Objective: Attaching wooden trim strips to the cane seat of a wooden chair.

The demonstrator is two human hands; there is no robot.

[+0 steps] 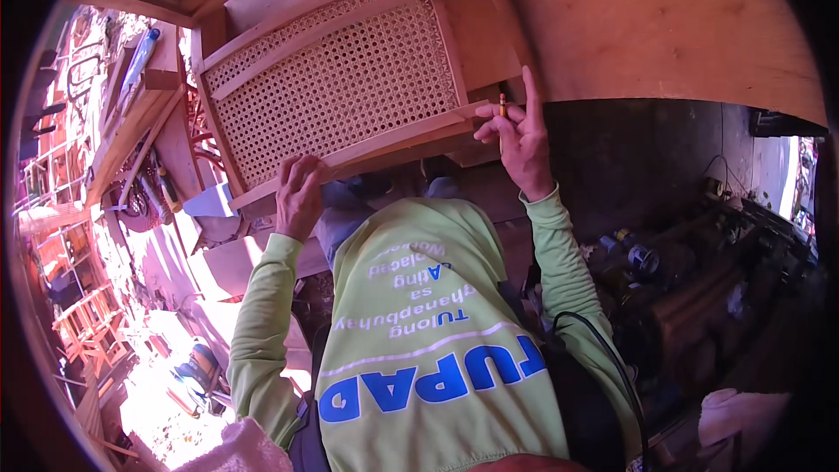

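Observation:
In front of me lies a wooden frame (217, 114) filled with woven cane webbing (350, 61). A thin wooden strip (323, 32) lies aslant over the far part of the cane. Along the near side runs another wooden strip (402, 140). My left hand (300, 197) is closed over the near edge, its fingers curled on the left end of that strip. A pencil (502, 107) stands between the thumb and fingers of my right hand (522, 144), beside the strip's right end. The right index finger points away from me, near a curved wooden edge.
A large plywood sheet (673, 26) spans the upper right. Wooden boards (135, 144) and hand tools (166, 188) are at the left, with a wooden chair frame (87, 323) farther down. Dark machinery or power tools (638, 253) sit low on the right. A black cable (616, 363) runs by my right arm.

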